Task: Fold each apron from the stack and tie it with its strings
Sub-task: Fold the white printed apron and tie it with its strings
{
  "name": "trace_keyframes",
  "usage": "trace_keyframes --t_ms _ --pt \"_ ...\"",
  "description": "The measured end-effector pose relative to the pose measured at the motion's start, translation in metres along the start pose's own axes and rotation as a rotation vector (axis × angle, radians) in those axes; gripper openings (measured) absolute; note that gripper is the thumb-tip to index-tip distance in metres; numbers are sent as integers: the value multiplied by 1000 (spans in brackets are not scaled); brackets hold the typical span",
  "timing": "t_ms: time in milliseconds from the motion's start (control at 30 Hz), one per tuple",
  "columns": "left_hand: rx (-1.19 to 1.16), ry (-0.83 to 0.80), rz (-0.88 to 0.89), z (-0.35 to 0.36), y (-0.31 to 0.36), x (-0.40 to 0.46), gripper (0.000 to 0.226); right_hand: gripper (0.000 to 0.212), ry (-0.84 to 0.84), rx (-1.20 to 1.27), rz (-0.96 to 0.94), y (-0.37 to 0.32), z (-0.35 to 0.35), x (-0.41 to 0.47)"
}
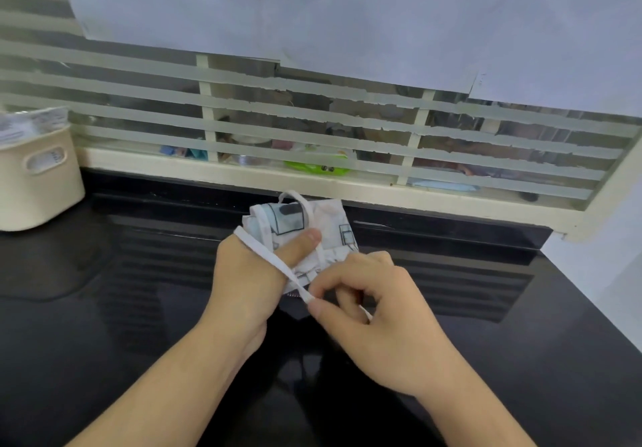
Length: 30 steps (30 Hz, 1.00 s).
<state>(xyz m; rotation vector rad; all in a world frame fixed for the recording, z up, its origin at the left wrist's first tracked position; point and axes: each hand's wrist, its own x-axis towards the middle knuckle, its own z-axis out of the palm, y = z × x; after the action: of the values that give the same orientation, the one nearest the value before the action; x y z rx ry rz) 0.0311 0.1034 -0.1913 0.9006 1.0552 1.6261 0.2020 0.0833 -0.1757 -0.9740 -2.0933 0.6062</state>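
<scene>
A small folded apron [330,219], white with a pale blue and grey print, lies on the black counter [139,307] near the back wall. My left hand [246,272] grips the bundle, thumb pressed on top of it. A white string [264,255] runs across the back of that hand and down to my right hand [368,293], which pinches its end between thumb and forefinger. Another loop of string [302,203] arches over the apron's top.
A cream plastic basket [38,182] holding packets stands at the back left of the counter. Behind the counter runs a cream ledge with a striped frosted window [312,126]. A pale wall closes the right side.
</scene>
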Motion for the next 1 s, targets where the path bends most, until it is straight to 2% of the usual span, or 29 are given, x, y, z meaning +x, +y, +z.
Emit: trace_keyframes --t_ms 133,233,333,433,533,600,700,767,867,900,1000 --pt "-184 -1 -30 -5 9 3 34 20 -270 376 134 3 -8 1" --pt "-268 -64 -52 -7 15 6 39 32 -321 482 309 15 -4 7" --pt "-263 -187 -57 -9 18 4 41 32 -230 444 405 26 -6 13" --pt "-140 -366 -45 -9 15 2 47 25 -93 356 442 33 -12 14" --pt "-76 -442 -30 -6 13 1 50 17 -6 188 448 33 -14 11" --pt "-32 -479 -19 -5 12 2 49 20 71 123 450 32 -15 11" --pt "50 -580 -52 -8 13 2 46 22 138 114 459 32 -18 10" --pt "90 -671 -104 -8 14 -3 41 25 202 241 516 34 -24 11" --pt "254 -692 -114 -5 12 -9 29 25 295 732 570 32 -37 12" --pt "316 -679 -123 -3 11 -10 28 25 315 830 554 30 -41 12" --pt "409 -649 -152 -1 11 -11 23 23 327 852 460 29 -43 11"
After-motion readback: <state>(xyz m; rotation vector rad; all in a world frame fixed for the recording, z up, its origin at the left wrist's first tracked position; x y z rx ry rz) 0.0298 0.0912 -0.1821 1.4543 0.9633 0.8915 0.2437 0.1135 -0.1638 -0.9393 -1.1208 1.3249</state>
